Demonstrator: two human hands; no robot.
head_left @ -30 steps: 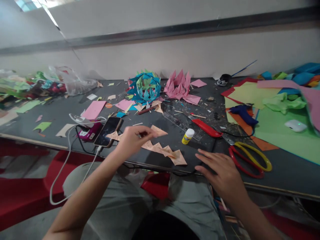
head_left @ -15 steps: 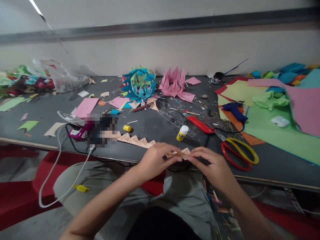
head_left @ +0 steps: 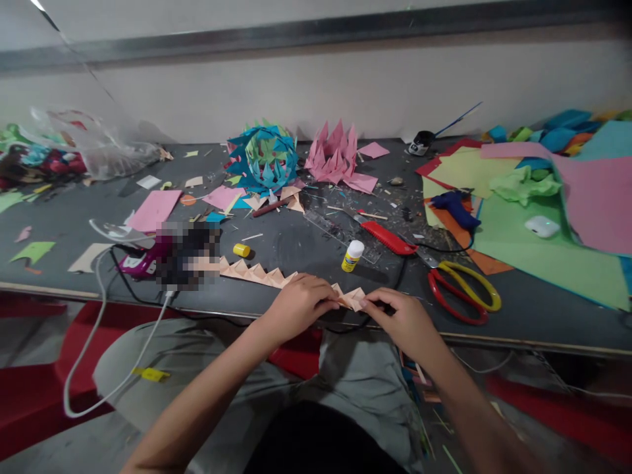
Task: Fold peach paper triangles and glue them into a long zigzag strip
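A peach paper strip (head_left: 257, 273) folded into a row of pointed triangles lies along the table's front edge. My left hand (head_left: 302, 304) is closed over its right part, covering some of the folds. The strip's right end shows between my hands, pinched between the thumb and fingers of my right hand (head_left: 401, 317). Just beyond my hands an uncapped glue stick (head_left: 352, 257) stands upright. Its yellow cap (head_left: 241, 250) lies behind the strip. The strip's left end runs up to a pixelated patch.
Red-and-yellow scissors (head_left: 464, 289), a red cutter (head_left: 388, 237) and a blue glue gun (head_left: 457, 212) lie to the right. Blue-green (head_left: 286, 155) and pink (head_left: 336, 155) folded-paper rings stand behind. Coloured sheets (head_left: 553, 263) cover the right side. A white cable (head_left: 101, 316) hangs at left.
My hands have lowered the strip's right end from above the table edge to the tabletop, where its points now show between them. The view has shifted slightly.
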